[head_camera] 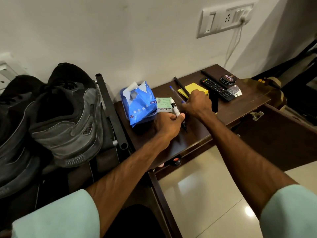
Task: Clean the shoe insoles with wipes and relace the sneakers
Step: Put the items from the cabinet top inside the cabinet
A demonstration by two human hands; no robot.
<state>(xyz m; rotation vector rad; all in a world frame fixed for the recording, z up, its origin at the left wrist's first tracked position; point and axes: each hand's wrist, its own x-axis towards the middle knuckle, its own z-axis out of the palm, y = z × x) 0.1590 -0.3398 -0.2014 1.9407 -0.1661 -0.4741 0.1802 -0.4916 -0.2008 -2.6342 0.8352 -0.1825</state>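
the left hand (169,120) grips a white marker (173,105). the right hand (197,102) is curled around a black stick (181,85). the blue wipes pack (140,102) lies just left of them on the dark table (188,140), and the black sneakers (68,121) are further left.

Before me on the table (247,102): marker (174,107) | pen (175,93) beside stick (181,85) | sticky notes (193,88) | remote (217,89) next to tin (228,79) | green box (163,103) | switch panel (224,19) on wall (137,40) above

The sneaker (68,117) left of the wipes pack (139,102) reads "puma" at its heel. The green box (163,104) just right of the pack reads "camlin". The round tin (228,79) far right reads "Cherry".
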